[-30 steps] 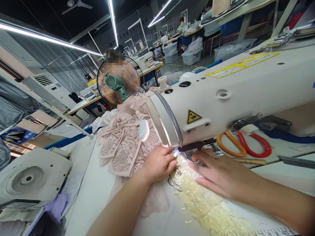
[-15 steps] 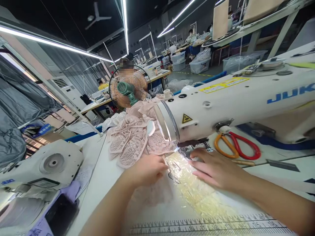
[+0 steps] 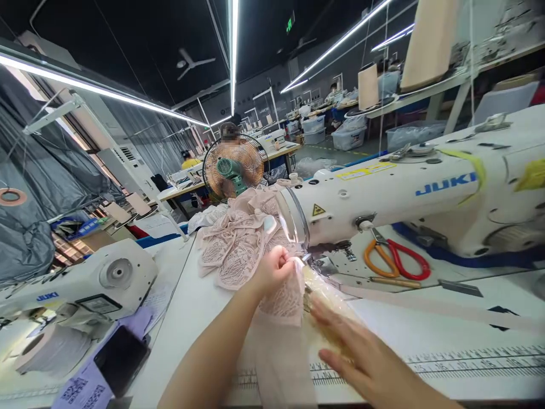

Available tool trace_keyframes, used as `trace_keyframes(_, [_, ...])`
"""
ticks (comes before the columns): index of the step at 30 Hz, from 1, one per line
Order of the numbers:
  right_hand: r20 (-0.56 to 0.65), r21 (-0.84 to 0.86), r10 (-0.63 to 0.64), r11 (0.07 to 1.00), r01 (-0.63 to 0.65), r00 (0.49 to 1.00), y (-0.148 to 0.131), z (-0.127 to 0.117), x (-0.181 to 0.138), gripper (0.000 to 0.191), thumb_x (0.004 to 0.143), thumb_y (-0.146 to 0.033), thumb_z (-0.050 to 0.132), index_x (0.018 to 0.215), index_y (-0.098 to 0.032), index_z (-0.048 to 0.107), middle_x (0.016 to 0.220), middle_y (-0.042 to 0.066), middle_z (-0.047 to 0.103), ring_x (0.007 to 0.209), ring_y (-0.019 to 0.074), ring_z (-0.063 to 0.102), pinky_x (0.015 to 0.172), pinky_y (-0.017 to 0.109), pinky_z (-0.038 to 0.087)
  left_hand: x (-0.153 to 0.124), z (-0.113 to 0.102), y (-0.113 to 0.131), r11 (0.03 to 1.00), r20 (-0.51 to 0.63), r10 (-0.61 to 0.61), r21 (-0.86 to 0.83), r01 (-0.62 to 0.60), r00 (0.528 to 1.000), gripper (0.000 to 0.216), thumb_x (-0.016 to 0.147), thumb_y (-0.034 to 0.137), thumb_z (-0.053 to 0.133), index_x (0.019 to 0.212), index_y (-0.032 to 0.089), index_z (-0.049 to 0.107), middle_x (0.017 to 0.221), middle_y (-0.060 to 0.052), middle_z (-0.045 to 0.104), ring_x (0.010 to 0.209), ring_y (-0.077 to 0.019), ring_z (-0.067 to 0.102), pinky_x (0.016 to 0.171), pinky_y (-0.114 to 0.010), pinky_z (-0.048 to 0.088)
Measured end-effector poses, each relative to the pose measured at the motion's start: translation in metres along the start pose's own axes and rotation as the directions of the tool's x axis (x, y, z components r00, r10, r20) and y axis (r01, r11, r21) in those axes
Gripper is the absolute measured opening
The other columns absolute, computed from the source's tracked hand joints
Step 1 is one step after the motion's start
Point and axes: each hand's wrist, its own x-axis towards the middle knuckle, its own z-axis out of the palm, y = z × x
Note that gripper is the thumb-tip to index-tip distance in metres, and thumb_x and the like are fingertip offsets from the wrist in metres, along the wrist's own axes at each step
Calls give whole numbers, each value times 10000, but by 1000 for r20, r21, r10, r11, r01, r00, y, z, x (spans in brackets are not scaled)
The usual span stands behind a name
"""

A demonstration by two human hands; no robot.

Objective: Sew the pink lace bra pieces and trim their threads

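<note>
Just in front of the sewing machine's needle area, my left hand (image 3: 275, 271) is closed in a pinch on a piece of pale pink lace fabric (image 3: 283, 304), which hangs toward me over the table edge. My right hand (image 3: 361, 355), a little blurred, lies nearer to me with its fingers stretched out. Its fingertips are over a shiny yellowish, film-like strip (image 3: 317, 278) beside the lace; whether they touch it I cannot tell. The white sewing machine (image 3: 383, 199) reaches in from the right. Behind my left hand lies a heap of pink lace pieces (image 3: 238, 238).
Scissors with orange and red handles (image 3: 398, 258) lie under the machine arm. A measuring scale (image 3: 464, 363) runs along the front edge. At left are a dark phone (image 3: 121, 358), a tape roll (image 3: 51, 349) and another machine (image 3: 106, 278). A fan (image 3: 234, 165) stands behind.
My left hand has risen slightly and now pinches the lace near the needle. My right hand has drawn back toward me, away from the needle area. The camera view has shifted.
</note>
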Motion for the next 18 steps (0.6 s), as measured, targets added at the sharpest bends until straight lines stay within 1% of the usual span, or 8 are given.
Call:
trace_keyframes(1, [58, 42, 11, 999, -14, 998, -7, 6, -1, 511, 917, -405, 470, 1394, -223, 455, 1176, 126, 676, 1037, 267, 651, 819, 372, 563, 2, 7, -2, 1000, -38, -16, -23, 15, 999, 73, 881, 182, 444, 810, 198, 442, 615, 42, 517, 530, -111, 469, 523, -229, 373])
trace_keyframes(3, [124, 118, 93, 987, -108, 988, -14, 16, 2, 484, 891, -399, 465, 1317, -183, 545, 1093, 135, 696, 990, 278, 658, 818, 389, 553, 4, 21, -7, 997, -103, -50, -67, 43, 993, 103, 877, 169, 446, 788, 206, 409, 596, 60, 456, 529, -105, 451, 526, -220, 358])
trace_keyframes(6, [142, 178, 244, 947, -267, 959, -15, 23, 12, 429, 879, -373, 413, 1162, -144, 639, 857, 97, 702, 771, 242, 663, 692, 357, 545, 4, 37, -13, 989, -191, -109, -120, 87, 975, 152, 853, 107, 430, 770, 214, 361, 610, 70, 397, 546, -97, 431, 533, -205, 340])
trace_keyframes(10, [143, 164, 338, 919, -359, 930, -15, 30, 27, 381, 847, -375, 455, 1079, -152, 658, 755, 48, 678, 649, 196, 616, 609, 305, 499, 2, 44, -17, 983, -246, -156, -135, 125, 957, 138, 842, 66, 394, 823, 203, 389, 681, 44, 453, 618, -108, 480, 574, -210, 378])
trace_keyframes(12, [138, 153, 366, 910, -385, 920, -17, 33, 34, 363, 841, -380, 445, 1031, -164, 666, 709, 32, 661, 627, 191, 596, 595, 297, 472, 1, 41, -17, 987, -225, -142, -107, 121, 964, 144, 853, 64, 376, 900, 188, 434, 759, 12, 526, 687, -121, 534, 618, -221, 420])
trace_keyframes(14, [130, 139, 387, 905, -403, 913, -18, 33, 38, 321, 848, -395, 419, 880, -194, 667, 660, 16, 634, 614, 183, 576, 590, 287, 441, -1, 32, -16, 994, -157, -103, -56, 95, 982, 213, 863, 71, 385, 1023, 176, 479, 858, -17, 590, 749, -129, 580, 665, -230, 459])
trace_keyframes(16, [112, 112, 416, 897, -427, 903, -16, 28, 39, 337, 858, -438, 392, 702, -216, 593, 618, 4, 590, 598, 173, 542, 572, 277, 402, -4, 22, -14, 998, -53, -53, 14, 54, 997, 319, 865, 90, 428, 1159, 190, 499, 950, -30, 633, 814, -142, 613, 734, -244, 486])
trace_keyframes(18, [97, 58, 457, 884, -463, 884, -10, 19, 37, 388, 856, -497, 375, 592, -228, 468, 567, -7, 522, 567, 166, 490, 538, 274, 354, -8, 16, -12, 995, 55, -19, 98, 14, 998, 424, 854, 109, 473, 1261, 227, 492, 1066, -38, 651, 940, -172, 623, 841, -275, 485])
